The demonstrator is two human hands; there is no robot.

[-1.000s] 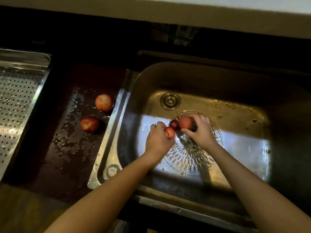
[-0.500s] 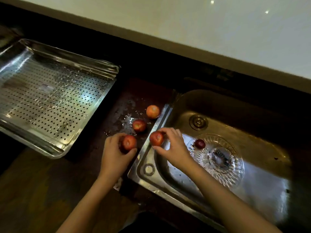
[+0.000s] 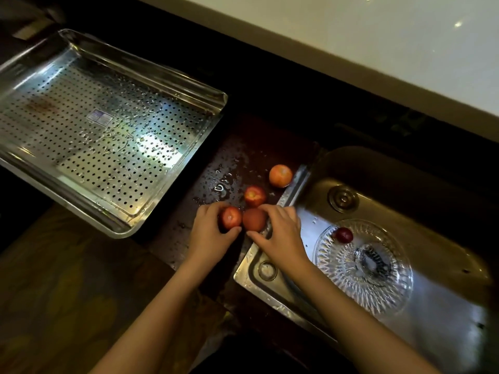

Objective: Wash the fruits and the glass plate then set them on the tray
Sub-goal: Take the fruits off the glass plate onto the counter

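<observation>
My left hand (image 3: 209, 233) grips a red fruit (image 3: 231, 217) low over the wet counter (image 3: 189, 233). Right beside it, my right hand (image 3: 280, 236) holds a second red fruit (image 3: 253, 218) at the sink's left rim; the two fruits touch. Two more fruits lie on the counter behind them, one red-yellow (image 3: 254, 196), one orange (image 3: 280, 176). A cut-glass plate (image 3: 378, 287) lies in the steel sink (image 3: 445, 327) with a small dark red fruit (image 3: 343, 235) on its far left edge. The perforated steel tray (image 3: 81, 125) stands at the left with no fruit on it.
The sink drain (image 3: 342, 197) sits at the back of the basin, an overflow ring (image 3: 267, 270) on the near left rim. A pale wall (image 3: 378, 36) runs along the back. Wood-toned surface (image 3: 67, 306) lies in front of the tray.
Both hands lifted a fruit each from the plate in the sink and carried them left to the wet counter. My right hand has now come over the sink rim, bringing the two fruits together.
</observation>
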